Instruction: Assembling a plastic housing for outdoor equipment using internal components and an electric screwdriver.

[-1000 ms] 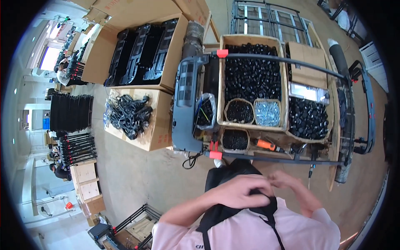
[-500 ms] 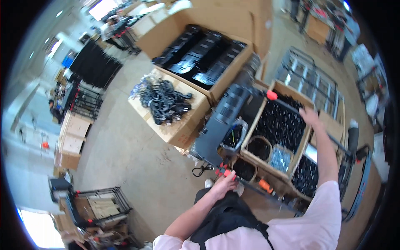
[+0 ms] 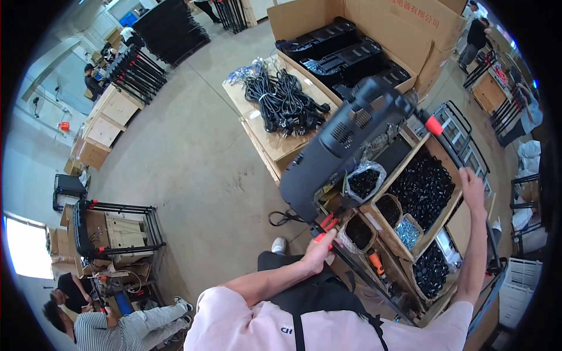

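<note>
A black tubular frame with red sleeves stretches in front of me, and a dark grey plastic housing [image 3: 319,167] with vent slots spans its far left end. My left hand [image 3: 319,253] is closed round the near tube [image 3: 366,272], by its red sleeve. Further off at the right, my right hand [image 3: 473,188] is wrapped round the far tube [image 3: 451,149], beyond its red sleeve [image 3: 433,124]. The frame passes over a workbench with a wooden crate of small black parts [image 3: 424,184]. A black cable loop [image 3: 284,219] hangs by the housing's near end.
Bundled black power cords [image 3: 281,96] lie on a carton left of the housing. Behind stands an open carton [image 3: 404,26] of black housings. An orange-handled tool [image 3: 376,263] and silver screws [image 3: 407,233] are on the bench. Co-workers [image 3: 126,322] are at the lower left.
The housing has turned so that its vented face shows more broadly. Both hands keep their grip on the tubes. My view has shifted, bringing two people into the lower left.
</note>
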A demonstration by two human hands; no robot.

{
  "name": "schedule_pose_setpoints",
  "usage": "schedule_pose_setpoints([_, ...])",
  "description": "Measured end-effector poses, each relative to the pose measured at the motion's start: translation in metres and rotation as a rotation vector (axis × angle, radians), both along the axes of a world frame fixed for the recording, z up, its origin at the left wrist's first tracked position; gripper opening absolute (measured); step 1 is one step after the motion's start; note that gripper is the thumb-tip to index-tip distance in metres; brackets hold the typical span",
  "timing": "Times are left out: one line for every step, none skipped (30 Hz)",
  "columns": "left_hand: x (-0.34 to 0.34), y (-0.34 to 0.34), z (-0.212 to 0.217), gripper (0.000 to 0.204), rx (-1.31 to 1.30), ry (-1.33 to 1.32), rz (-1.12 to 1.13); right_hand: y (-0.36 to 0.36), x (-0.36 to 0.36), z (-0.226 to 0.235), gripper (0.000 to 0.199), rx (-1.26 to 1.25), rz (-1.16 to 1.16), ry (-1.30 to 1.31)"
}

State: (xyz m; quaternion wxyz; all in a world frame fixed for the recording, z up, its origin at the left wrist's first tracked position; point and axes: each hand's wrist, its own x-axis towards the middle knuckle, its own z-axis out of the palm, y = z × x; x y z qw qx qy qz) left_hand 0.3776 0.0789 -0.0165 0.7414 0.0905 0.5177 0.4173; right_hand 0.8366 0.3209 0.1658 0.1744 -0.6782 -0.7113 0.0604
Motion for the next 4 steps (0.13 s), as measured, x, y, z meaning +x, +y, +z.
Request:
schedule_pose_setpoints([-0.014,0.003,0.015,0.040,-0.002,-0.014,0.030,-0.012,-0.016,0.029,0.042,0.023,-0.011,0.000])
schedule_pose_setpoints([-0.032,0.005,0.024,0.040,-0.005,-0.015,0.029,-0.020,-0.037,0.053,0.042,0.020,-0.013,0.000])
schedule_pose_setpoints([-0.051,0.005,0.031,0.041,0.077,-0.057,0.104,-0.029,-0.062,0.079,0.042,0.033,0.016,0.118])
schedule_pose_setpoints([-0.070,0.003,0.034,0.043,0.158,-0.103,0.180,-0.041,-0.088,0.106,0.042,0.046,0.044,0.232])
